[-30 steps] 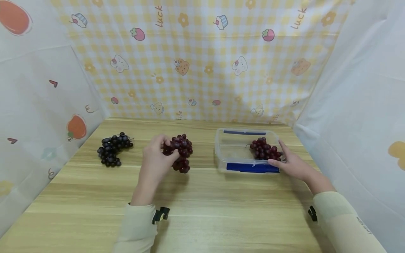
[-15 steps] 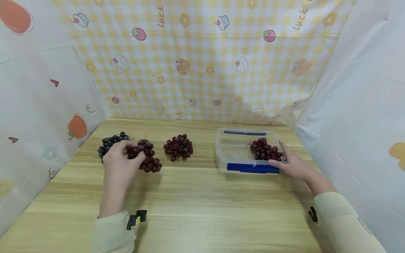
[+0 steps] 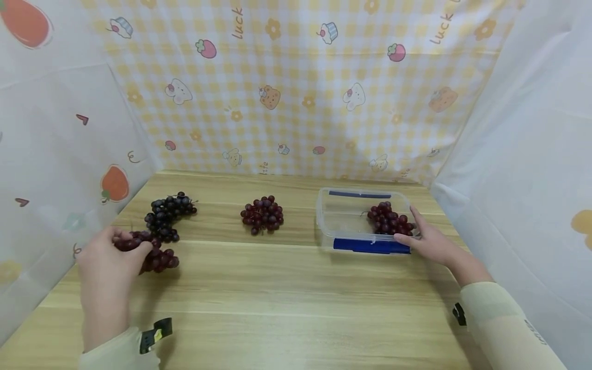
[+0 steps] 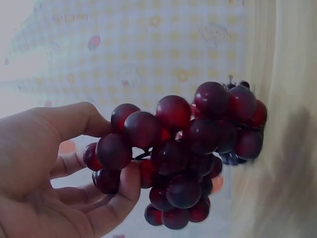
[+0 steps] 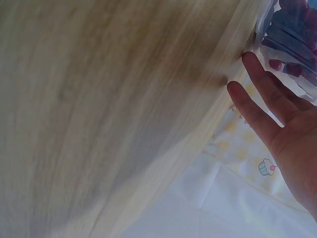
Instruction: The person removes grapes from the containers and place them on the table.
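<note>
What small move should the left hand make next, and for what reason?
Probably the left hand should gently lower its red grapes to the table, just in front of the dark bunch: they appear lifted, near that bunch and well away from the box.

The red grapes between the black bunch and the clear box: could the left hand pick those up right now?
Probably not yet: the left hand holds another red bunch and would likely have to put it down first. Otherwise the way over the table to those grapes looks free.
</note>
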Motion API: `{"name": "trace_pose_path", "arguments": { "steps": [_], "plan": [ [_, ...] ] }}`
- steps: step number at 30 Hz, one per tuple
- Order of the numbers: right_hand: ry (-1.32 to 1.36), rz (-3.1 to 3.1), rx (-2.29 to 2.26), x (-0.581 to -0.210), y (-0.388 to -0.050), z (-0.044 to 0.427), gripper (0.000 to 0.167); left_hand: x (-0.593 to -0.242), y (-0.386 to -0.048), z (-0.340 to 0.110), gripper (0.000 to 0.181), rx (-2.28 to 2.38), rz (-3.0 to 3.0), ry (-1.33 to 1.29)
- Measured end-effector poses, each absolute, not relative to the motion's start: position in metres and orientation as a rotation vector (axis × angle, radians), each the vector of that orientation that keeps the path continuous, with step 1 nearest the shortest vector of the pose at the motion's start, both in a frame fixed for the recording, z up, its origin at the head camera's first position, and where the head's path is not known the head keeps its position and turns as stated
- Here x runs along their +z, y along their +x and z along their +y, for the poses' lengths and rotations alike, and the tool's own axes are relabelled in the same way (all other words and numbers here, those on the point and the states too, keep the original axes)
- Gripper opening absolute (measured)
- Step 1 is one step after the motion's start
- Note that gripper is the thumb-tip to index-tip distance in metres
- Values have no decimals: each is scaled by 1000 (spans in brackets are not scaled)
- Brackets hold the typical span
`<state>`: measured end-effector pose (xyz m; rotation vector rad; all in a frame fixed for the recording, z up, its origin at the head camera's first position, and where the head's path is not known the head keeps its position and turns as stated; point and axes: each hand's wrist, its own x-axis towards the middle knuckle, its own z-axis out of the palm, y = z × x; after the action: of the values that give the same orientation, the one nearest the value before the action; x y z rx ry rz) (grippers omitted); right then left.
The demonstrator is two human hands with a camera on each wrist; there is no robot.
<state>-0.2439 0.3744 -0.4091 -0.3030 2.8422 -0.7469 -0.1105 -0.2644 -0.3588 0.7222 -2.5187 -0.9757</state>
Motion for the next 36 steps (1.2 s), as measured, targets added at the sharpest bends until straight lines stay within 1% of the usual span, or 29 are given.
{"name": "trace_pose_path", "arguments": {
  "steps": [8, 13, 15, 17, 23, 26, 28, 31, 33, 36],
  "plan": [
    [-309, 2844, -752, -413, -246, 376, 112, -372, -107, -293, 42, -971, -2692, 745],
    [-308, 2845, -762, -414, -246, 376, 112, -380, -107, -313, 34, -799, -2983, 538],
    [-308, 2847, -762, -413, -246, 376, 112, -382, -106, -317, 37, -762, -3074, 479],
    [-307, 2853, -756, -413, -246, 376, 112, -383, -106, -319, 49, -771, -3120, 485],
    [-301, 2861, -739, -409, -245, 375, 111, -386, -113, -316, 119, -743, -3187, 563],
    [-301, 2857, -733, -409, -244, 374, 111, -390, -118, -315, 141, -697, -3263, 473],
    [-306, 2856, -727, -408, -244, 373, 111, -394, -119, -313, 149, -688, -3317, 412],
    [-314, 2856, -729, -409, -245, 372, 111, -399, -121, -307, 152, -716, -3370, 384],
    [-319, 2858, -731, -409, -246, 371, 111, -400, -121, -304, 147, -727, -3388, 430],
    [-319, 2860, -738, -409, -246, 370, 110, -399, -122, -300, 134, -750, -3381, 501]
  ]
}}
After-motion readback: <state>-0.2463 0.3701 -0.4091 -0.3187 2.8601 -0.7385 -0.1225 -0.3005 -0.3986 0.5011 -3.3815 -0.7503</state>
